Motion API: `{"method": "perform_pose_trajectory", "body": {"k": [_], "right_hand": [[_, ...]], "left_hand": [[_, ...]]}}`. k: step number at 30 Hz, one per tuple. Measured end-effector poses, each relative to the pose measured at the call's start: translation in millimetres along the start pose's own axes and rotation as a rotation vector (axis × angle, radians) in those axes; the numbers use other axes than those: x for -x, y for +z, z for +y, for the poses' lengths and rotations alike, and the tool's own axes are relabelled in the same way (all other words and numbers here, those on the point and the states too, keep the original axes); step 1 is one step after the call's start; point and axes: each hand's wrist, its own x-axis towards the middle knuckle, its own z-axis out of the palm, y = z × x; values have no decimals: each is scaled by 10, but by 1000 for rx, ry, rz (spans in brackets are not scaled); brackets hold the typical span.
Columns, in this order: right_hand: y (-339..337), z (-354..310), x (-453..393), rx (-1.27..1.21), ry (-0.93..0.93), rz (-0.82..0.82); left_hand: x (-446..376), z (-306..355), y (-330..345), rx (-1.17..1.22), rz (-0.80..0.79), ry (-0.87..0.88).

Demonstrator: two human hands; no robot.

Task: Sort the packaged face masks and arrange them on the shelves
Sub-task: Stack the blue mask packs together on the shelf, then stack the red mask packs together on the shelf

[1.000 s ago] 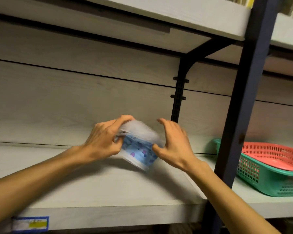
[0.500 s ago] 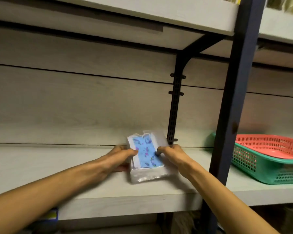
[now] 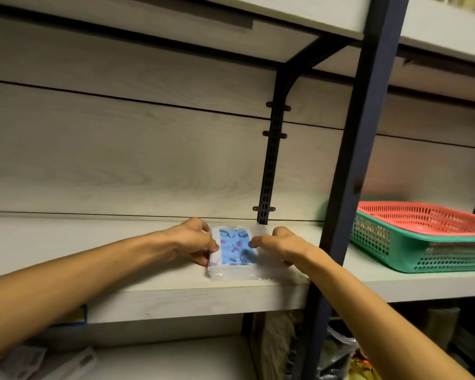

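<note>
Head view shows me the pack of face masks (image 3: pixel 235 249) lying flat on the pale wooden shelf (image 3: pixel 93 250), close to its front edge and just left of the dark upright post (image 3: pixel 359 149). It is a clear plastic packet with a blue patterned mask inside. My left hand (image 3: pixel 192 241) holds the pack's left edge, the thumb on top and the fingers curled round the side. My right hand (image 3: pixel 280 244) is at the right side, the fingers bent with the tips resting on the top of the wrapper; I cannot tell whether it pinches the edge. Right of the post, a red basket (image 3: pixel 422 218) sits nested in a green basket (image 3: pixel 412 248) on the same shelf level, well apart from the pack.
</note>
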Motion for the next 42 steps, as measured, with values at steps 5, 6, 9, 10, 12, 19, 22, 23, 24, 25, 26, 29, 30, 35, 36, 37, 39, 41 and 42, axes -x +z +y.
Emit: {"method": "perform_pose_trajectory", "body": {"k": [5, 6, 9, 10, 12, 19, 22, 23, 24, 25, 26, 29, 30, 35, 36, 37, 39, 41, 42], "right_hand": [[77, 156, 19, 75, -126, 95], [111, 188, 15, 97, -195, 168], [263, 259, 8, 221, -386, 230], [317, 267, 3, 273, -396, 188], [371, 278, -56, 342, -348, 134], [331, 215, -88, 351, -264, 56], [266, 156, 41, 411, -301, 83], [241, 125, 114, 455, -334, 140], [222, 89, 191, 491, -375, 207], [214, 43, 262, 518, -413, 266], [217, -20, 328, 547, -439, 305], [375, -261, 561, 628, -455, 324], [483, -343, 647, 630, -452, 330], [1342, -863, 1107, 597, -451, 330], [1543, -988, 1203, 604, -463, 321], [1742, -1119, 1303, 608, -485, 308], [2126, -1384, 1504, 625, -548, 284], [2487, -1660, 1702, 638, -619, 263], [2660, -1798, 1799, 638, -651, 246]], "left_hand": [[-38, -71, -20, -393, 73, 143], [-29, -124, -24, -466, 107, 175], [34, -323, 67, -668, 179, 311], [32, -369, 94, -765, 185, 351], [-13, -412, 124, -859, 195, 366], [-137, -433, 127, -832, 213, 326], [-70, -403, 99, -791, 255, 345], [-18, -397, 75, -805, 290, 376], [35, -393, 41, -852, 325, 420], [95, -391, -11, -910, 350, 462], [165, -392, -82, -965, 361, 484], [471, -497, -396, -1111, 324, 438], [600, -576, -523, -1153, 316, 428], [1452, -1113, -1335, -1227, 356, 368], [1642, -1225, -1514, -1237, 371, 354], [1834, -1344, -1698, -1243, 388, 339], [2215, -1595, -2048, -1252, 428, 308], [2584, -1848, -2371, -1253, 475, 288], [2763, -1972, -2519, -1251, 495, 279]]}}
